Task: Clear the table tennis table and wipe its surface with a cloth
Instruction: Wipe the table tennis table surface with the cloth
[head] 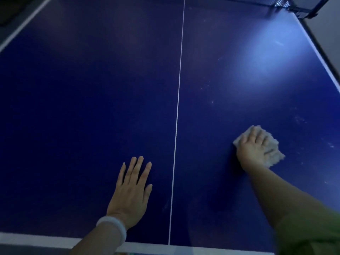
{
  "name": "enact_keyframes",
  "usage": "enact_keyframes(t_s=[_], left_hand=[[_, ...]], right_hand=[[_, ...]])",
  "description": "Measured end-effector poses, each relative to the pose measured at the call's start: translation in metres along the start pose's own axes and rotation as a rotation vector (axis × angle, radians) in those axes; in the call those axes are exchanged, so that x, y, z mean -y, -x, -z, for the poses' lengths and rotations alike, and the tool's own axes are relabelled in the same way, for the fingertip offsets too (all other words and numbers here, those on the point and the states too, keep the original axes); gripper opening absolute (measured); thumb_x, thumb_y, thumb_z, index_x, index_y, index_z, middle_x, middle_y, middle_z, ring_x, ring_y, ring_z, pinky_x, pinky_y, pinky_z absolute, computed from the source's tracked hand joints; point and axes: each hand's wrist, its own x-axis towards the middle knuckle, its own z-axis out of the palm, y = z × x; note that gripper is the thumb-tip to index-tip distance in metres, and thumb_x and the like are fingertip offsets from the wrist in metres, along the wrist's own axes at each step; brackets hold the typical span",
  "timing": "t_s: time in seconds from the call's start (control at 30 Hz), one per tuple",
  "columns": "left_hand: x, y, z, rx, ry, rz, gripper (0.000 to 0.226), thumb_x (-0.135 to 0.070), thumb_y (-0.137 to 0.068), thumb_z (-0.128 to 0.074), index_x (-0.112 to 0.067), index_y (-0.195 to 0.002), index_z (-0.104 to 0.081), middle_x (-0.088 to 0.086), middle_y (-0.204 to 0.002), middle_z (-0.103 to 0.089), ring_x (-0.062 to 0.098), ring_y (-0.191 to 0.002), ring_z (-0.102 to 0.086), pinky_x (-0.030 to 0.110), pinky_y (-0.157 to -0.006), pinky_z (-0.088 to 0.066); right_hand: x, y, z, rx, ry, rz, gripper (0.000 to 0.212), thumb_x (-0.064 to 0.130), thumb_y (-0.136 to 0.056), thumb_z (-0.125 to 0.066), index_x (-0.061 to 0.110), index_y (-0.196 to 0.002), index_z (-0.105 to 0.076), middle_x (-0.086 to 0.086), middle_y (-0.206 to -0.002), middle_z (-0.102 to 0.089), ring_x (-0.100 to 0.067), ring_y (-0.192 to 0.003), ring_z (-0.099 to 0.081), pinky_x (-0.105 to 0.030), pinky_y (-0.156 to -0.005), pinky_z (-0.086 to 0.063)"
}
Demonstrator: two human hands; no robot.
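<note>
Pressing down on a crumpled pale cloth (270, 150), the right hand (254, 150) keeps its fingers spread over it, right of the white centre line (177, 115) on the blue table (92, 89). The left hand (131, 192) rests flat, fingers straight, holding nothing. Dusty specks dot the right half.

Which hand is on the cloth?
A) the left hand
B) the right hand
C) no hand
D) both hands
B: the right hand presses on the cloth to the right of the white centre line, while the left hand lies flat and bare on the blue table.
</note>
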Motion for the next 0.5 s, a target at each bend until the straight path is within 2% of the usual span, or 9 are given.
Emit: enact_keyframes(t_s=[0.03,0.07,0.17,0.27,0.4,0.5], left_hand=[[0.000,0.000,-0.001,0.005,-0.006,-0.001,0.060,-0.041,-0.099,-0.019,-0.017,-0.154,-0.021,0.009,-0.162,-0.012,0.025,-0.151,-0.006,0.051,-0.117,-0.015],[0.000,0.000,-0.001,0.012,-0.013,-0.001,0.060,-0.041,-0.099,-0.019,-0.017,-0.154,-0.021,0.010,-0.162,-0.012,0.025,-0.151,-0.006,0.051,-0.117,-0.016],[-0.001,0.001,-0.003,0.024,-0.022,0.005,0.060,-0.041,-0.099,-0.019,-0.017,-0.154,-0.021,0.009,-0.163,-0.010,0.025,-0.151,-0.004,0.051,-0.118,-0.015],[-0.002,0.000,-0.001,0.035,-0.030,0.004,0.061,-0.041,-0.099,-0.020,-0.017,-0.154,-0.021,0.010,-0.162,-0.011,0.026,-0.150,-0.006,0.051,-0.117,-0.016],[0.000,0.000,0.001,0.032,-0.019,0.006,0.060,-0.040,-0.098,-0.018,-0.017,-0.154,-0.018,0.010,-0.162,-0.010,0.026,-0.150,-0.005,0.051,-0.117,-0.015],[-0.001,0.001,0.003,0.035,-0.006,0.005,0.059,-0.037,-0.098,-0.014,-0.016,-0.153,-0.019,0.012,-0.162,-0.010,0.027,-0.150,-0.005,0.053,-0.119,-0.018]], right_hand=[[0.018,0.005,0.001,0.023,-0.061,-0.039,0.059,0.028,-0.105,-0.016,0.020,-0.155,0.014,-0.007,-0.163,0.019,-0.033,-0.149,0.017,-0.069,-0.114,0.000],[0.039,0.013,-0.002,0.027,-0.084,-0.003,0.059,0.029,-0.105,-0.015,0.020,-0.155,0.016,-0.007,-0.162,0.020,-0.033,-0.149,0.017,-0.067,-0.114,0.001],[0.102,0.061,-0.027,-0.010,-0.066,0.331,0.061,0.032,-0.104,-0.014,0.021,-0.147,0.027,-0.003,-0.153,0.033,-0.030,-0.148,0.021,-0.065,-0.115,0.004],[0.137,0.110,-0.048,0.005,-0.064,0.501,0.060,0.041,-0.103,-0.008,0.024,-0.151,0.024,-0.004,-0.157,0.030,-0.028,-0.148,0.022,-0.064,-0.115,0.009],[0.122,0.165,-0.072,-0.030,0.019,0.622,0.060,0.042,-0.102,-0.005,0.025,-0.153,0.021,-0.001,-0.160,0.029,-0.022,-0.146,0.028,-0.061,-0.117,0.009],[0.091,0.208,-0.090,-0.061,0.009,0.605,0.060,0.042,-0.102,-0.006,0.023,-0.154,0.017,-0.002,-0.161,0.024,-0.022,-0.148,0.025,-0.061,-0.118,0.006]])
